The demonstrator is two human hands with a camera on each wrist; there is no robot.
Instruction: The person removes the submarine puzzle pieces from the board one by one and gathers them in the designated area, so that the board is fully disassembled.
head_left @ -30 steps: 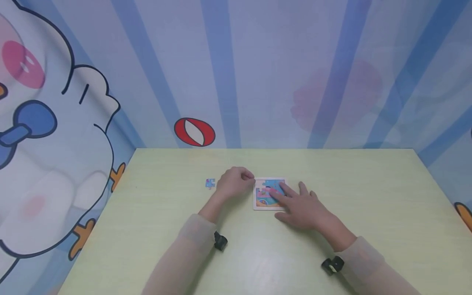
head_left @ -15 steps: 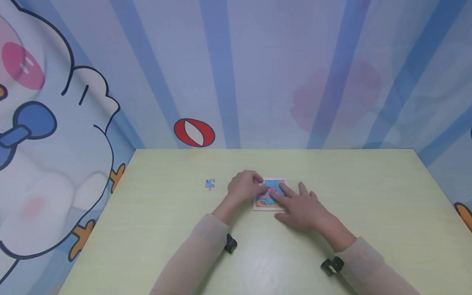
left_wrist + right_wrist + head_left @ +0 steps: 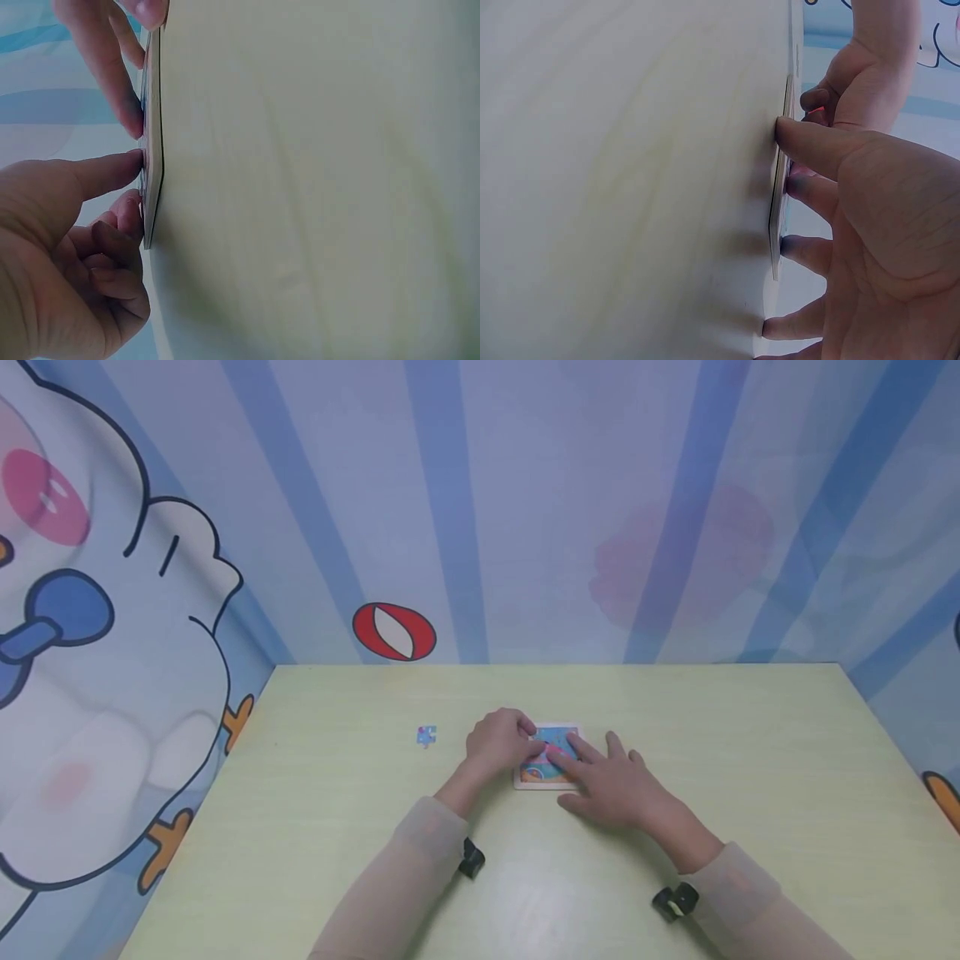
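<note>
A small square jigsaw puzzle (image 3: 557, 737) with a pale frame lies flat on the table, showing a blue, pink and orange picture. My left hand (image 3: 498, 740) is over its upper left corner, thumb and index finger at a puzzle piece that the hand mostly hides. In the left wrist view, the left thumb (image 3: 112, 174) presses down on the board while the other fingers curl. Spread out, my right hand (image 3: 617, 787) rests fingertips on the puzzle's right side. Its thumb (image 3: 810, 141) touches the board's edge in the right wrist view.
One loose blue puzzle piece (image 3: 426, 736) lies on the pale yellow table (image 3: 337, 810), left of the left hand. A cartoon-printed blue cloth (image 3: 540, 527) stands behind the table's far edge.
My left hand has moved right from beside the frame onto the puzzle's upper left, where a bare pale slot showed before. The right hand and the loose piece have stayed put.
</note>
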